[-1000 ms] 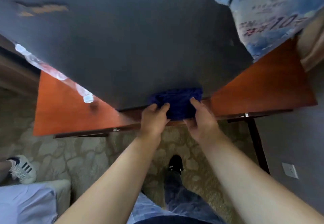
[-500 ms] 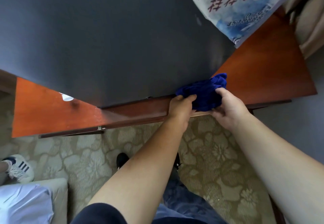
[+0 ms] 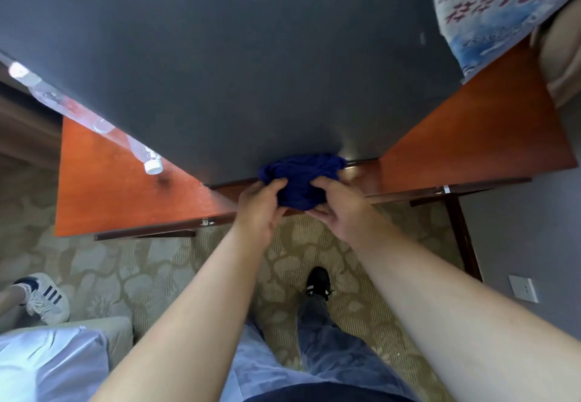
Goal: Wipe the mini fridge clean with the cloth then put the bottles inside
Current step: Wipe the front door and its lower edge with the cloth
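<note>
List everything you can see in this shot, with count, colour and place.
mini fridge: one, dark grey, on the table.
cloth: one, dark blue, bunched at the fridge's near edge.
bottles: at least two, clear with white caps, left of the fridge on the table.
table: one, reddish-brown, under the fridge.
poster: one, blue-white with red print, top right.
carpet: one, beige patterned, floor.
wall socket: one, white, lower right wall.
sneaker: one, white with dark stripes, left edge.
left hand: one, grips the cloth's left side.
right hand: one, grips the cloth's right side.

The mini fridge (image 3: 235, 71) stands on the table (image 3: 487, 137), bottles (image 3: 143, 155) to its left.
</note>
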The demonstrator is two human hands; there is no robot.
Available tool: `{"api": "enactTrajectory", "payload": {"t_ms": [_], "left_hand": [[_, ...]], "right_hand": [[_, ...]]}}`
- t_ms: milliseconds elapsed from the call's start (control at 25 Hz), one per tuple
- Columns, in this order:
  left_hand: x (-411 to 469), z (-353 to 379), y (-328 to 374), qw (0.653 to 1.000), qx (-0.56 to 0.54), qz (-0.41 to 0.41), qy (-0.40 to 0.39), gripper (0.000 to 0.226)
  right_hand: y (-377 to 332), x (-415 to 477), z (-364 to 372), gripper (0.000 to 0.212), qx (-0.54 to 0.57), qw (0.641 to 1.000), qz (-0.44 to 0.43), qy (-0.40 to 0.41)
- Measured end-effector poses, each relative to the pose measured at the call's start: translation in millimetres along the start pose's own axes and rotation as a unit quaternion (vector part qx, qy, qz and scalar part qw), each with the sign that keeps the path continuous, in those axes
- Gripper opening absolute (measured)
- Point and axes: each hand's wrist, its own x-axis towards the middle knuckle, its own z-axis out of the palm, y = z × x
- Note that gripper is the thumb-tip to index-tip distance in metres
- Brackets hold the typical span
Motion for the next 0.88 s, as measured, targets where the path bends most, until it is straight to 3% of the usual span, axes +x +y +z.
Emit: {"api": "enactTrajectory", "payload": {"t_ms": [280, 440, 880], "left_hand": [[5.8, -116.2, 38.1, 0.992, 0.003, 0.077, 0.096, 0.029], [6.1, -152.6, 54.5, 0.991, 0.021, 0.094, 0.093, 0.035], [12.4, -34.8, 5.9, 0.998, 0.068, 0.004, 0.02, 0.023]], "right_hand": [[63.7, -10.7, 115.5, 0.031, -0.056, 0.994, 0.016, -0.096], [83.4, -9.9, 149.0, 0.034, -0.052, 0.993, 0.012, -0.101], [28.3, 12.0, 38.1, 0.027, 0.004, 0.997, -0.079, 0.011]]}}
